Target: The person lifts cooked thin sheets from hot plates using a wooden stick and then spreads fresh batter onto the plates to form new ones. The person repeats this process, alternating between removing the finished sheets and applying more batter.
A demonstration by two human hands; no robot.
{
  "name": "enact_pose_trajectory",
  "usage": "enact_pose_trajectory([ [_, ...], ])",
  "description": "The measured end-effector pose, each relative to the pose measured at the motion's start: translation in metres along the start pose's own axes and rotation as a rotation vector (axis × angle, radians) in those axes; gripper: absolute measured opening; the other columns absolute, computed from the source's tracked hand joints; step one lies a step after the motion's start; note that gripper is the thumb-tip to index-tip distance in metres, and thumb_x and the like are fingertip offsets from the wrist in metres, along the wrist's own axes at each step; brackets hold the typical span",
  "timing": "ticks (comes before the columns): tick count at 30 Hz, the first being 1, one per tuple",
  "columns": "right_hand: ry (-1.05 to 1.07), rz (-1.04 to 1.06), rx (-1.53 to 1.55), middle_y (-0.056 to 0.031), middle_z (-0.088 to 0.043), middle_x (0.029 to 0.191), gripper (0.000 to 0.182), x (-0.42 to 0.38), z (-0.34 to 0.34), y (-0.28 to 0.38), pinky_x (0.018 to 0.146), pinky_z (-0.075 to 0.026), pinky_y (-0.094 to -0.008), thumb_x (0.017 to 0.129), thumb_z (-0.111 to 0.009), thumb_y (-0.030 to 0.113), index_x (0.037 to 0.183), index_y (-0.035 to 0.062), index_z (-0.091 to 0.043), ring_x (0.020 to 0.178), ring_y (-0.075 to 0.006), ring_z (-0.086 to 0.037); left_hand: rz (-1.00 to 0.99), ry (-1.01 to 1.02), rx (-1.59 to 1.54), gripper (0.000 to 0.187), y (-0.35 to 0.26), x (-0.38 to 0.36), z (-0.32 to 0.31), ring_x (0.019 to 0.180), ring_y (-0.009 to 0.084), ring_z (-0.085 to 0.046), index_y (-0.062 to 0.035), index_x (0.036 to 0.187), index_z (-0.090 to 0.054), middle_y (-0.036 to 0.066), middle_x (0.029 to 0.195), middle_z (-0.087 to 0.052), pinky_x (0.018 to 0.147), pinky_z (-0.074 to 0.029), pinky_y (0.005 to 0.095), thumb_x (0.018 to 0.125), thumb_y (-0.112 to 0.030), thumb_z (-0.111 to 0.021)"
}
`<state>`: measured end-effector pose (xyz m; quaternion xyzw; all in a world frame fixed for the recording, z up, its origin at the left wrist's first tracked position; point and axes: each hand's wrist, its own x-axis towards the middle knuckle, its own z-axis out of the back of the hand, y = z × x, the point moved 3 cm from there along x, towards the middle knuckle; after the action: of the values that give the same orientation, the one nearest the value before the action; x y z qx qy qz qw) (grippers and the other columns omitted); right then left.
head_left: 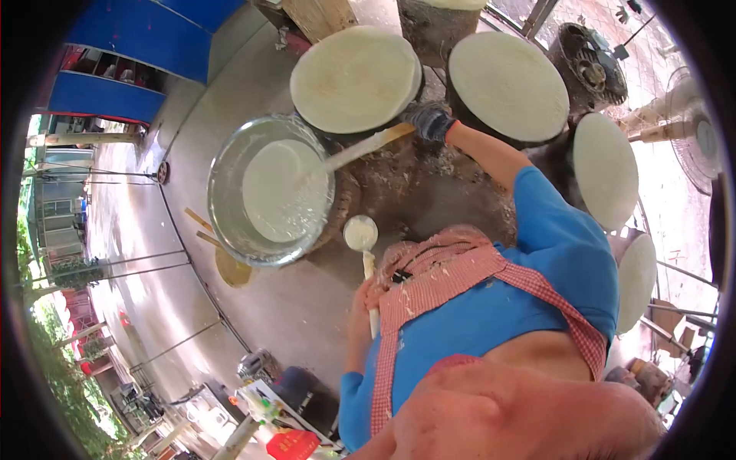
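My right hand (pixel 431 121), in a dark glove, is closed at the upper end of a wooden stick (pixel 368 149). The stick is coated white along much of its length and slants over the rim into a large metal basin (pixel 222 195), where white batter (pixel 280 188) lies. Lower down, my left hand (pixel 368 299) is bare and wrapped round the pale handle of a ladle. The ladle's round bowl (pixel 360 233) is beside the basin and has whitish matter in it. Near my right hand are two round griddles covered with pale sheets (pixel 356 79), (pixel 508 87).
More round pale-topped griddles (pixel 606 171) curve down the right side. A fan (pixel 694 130) stands beyond them. Left of the basin, a yellowish round item (pixel 232 268) and sticks lie on the floor. Blue cabinets (pixel 142 38) are at top left; a cluttered table (pixel 280 414) is at the bottom.
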<state>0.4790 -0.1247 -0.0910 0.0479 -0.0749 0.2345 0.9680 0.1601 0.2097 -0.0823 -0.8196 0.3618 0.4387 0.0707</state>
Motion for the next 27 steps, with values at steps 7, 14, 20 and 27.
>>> enact_pose_trajectory([
  [7,0.268,0.419,-0.157,-0.0092,-0.057,0.093,0.034,0.119,-0.032,-0.018,0.068,-0.045,-0.0389,0.068,-0.054,0.023,0.101,0.0147,-0.052,0.079,-0.0271,-0.057,-0.206,-0.102,-0.011,0.022,-0.031,-0.025,-0.016,0.038,0.0020,-0.027,-0.0091,0.069,-0.037,-0.005,0.053,-0.030,0.034,-0.026,0.0155,0.086,-0.018,-0.046],
  [14,-0.019,0.100,0.219,-0.0164,-0.058,0.077,0.018,0.238,0.083,-0.098,0.064,-0.044,-0.0402,0.076,-0.046,0.021,0.080,0.0062,-0.055,0.073,-0.0352,-0.055,-0.116,-0.051,-0.015,0.027,-0.050,0.011,-0.057,0.037,0.0026,-0.026,-0.0126,0.063,-0.034,-0.007,0.049,-0.027,0.034,-0.025,0.0173,0.087,-0.020,-0.044],
  [20,-0.534,-0.314,0.401,-0.0059,-0.050,0.050,0.019,0.325,0.168,-0.328,0.038,-0.037,-0.0331,0.073,-0.058,0.021,0.064,0.0040,-0.057,0.040,-0.0181,-0.045,-0.177,-0.016,-0.054,0.030,-0.037,0.045,-0.147,0.037,0.0027,-0.026,-0.0135,0.061,-0.033,-0.007,0.048,-0.026,0.034,-0.024,0.0180,0.087,-0.024,-0.044],
  [27,-0.713,-0.978,0.913,-0.0107,-0.057,0.060,0.023,0.221,0.146,-0.521,0.045,-0.043,-0.0334,0.073,-0.056,0.023,0.073,-0.0001,-0.058,0.048,-0.0198,-0.053,-0.286,-0.052,-0.059,0.034,-0.022,0.057,-0.243,0.037,0.0029,-0.027,-0.0146,0.059,-0.032,-0.008,0.046,-0.025,0.034,-0.024,0.0187,0.088,-0.028,-0.043],
])
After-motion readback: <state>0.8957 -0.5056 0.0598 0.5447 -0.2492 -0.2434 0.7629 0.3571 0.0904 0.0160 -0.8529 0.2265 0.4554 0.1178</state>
